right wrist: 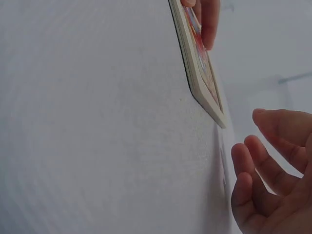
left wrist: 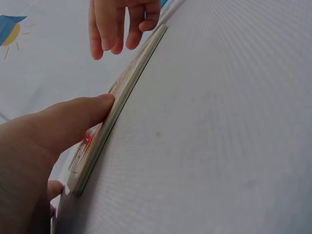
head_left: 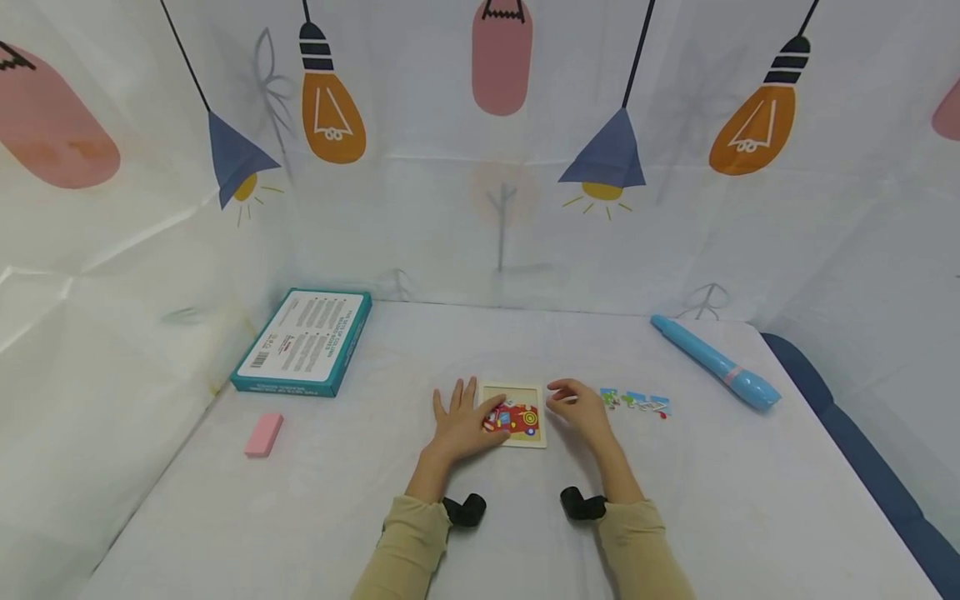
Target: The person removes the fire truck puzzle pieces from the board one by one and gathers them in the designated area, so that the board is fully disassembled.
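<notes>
- The board [head_left: 517, 389] lies flat on the white table [head_left: 337, 500], in front of the person and between the two hands; a red vehicle [head_left: 521, 419] shows in its lower part, and a bare strip runs along its top.
- The left hand [head_left: 459, 432] is unclenched, fingers spread; its thumb presses the board's near edge and its index finger reaches over the picture.
- The right hand [head_left: 581, 408] is released, fingers loosely bent just beside the board's right edge, with a gap between thumb and fingers.
- Small colourful pieces [head_left: 636, 401] lie in a row just right of the right hand.
- A blue tube [head_left: 712, 361] lies slanted farther right.
- A teal-edged box [head_left: 303, 340] lies at the far left, a pink block [head_left: 264, 435] nearer the person.
- Behind hangs a white curtain [head_left: 435, 233] printed with lamps and bulbs.
</notes>
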`<state>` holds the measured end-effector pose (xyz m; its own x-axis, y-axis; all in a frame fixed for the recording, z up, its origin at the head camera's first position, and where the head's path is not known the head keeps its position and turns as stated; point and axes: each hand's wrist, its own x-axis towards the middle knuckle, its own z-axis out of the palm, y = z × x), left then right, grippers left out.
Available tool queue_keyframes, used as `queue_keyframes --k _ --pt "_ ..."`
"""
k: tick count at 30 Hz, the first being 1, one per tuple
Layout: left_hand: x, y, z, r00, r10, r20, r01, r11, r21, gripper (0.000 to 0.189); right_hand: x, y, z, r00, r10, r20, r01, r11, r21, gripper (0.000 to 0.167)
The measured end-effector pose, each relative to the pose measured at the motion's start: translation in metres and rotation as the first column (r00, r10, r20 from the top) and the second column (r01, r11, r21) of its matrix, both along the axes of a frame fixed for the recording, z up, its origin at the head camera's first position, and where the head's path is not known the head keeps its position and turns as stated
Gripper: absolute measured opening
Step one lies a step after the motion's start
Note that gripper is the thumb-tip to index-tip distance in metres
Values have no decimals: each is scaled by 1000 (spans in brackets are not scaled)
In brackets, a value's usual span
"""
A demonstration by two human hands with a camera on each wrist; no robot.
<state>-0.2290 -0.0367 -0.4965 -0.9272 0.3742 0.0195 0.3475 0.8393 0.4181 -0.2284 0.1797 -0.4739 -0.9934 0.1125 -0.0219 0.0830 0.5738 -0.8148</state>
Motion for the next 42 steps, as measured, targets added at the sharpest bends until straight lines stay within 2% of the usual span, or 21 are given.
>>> queue_keyframes --k 6,11,16,21,25,31,36,42 --pt "-1 -1 -2 1000 -17 -24 17 1000 17 62 1 -10 -3 999 48 25 -48 998 27 22" --pt "-2 -2 -3 996 -60 -60 62 997 36 58 4 -15 -2 997 69 43 -72 995 68 22" --pt "-3 -3 -4 993 -99 -64 103 993 55 53 4 -17 0 992 114 60 -121 985 125 25" --pt "-3 -3 -6 993 -101 -55 104 993 50 50 5 -18 -1 985 162 57 -171 963 208 29" --pt "-3 -2 -5 995 -85 -48 87 996 34 50 4 -19 -3 983 169 73 -182 951 250 30" --pt "-2 0 -3 997 -72 -42 73 997 24 49 0 -20 0 982 157 105 -175 964 198 30" --pt "-1 0 -1 996 -70 -48 71 997 22 49 0 -20 1 983 172 69 -180 974 137 26" --pt "-1 0 -1 996 -67 -50 68 998 18 49 2 -19 -1 988 138 65 -142 988 59 18"
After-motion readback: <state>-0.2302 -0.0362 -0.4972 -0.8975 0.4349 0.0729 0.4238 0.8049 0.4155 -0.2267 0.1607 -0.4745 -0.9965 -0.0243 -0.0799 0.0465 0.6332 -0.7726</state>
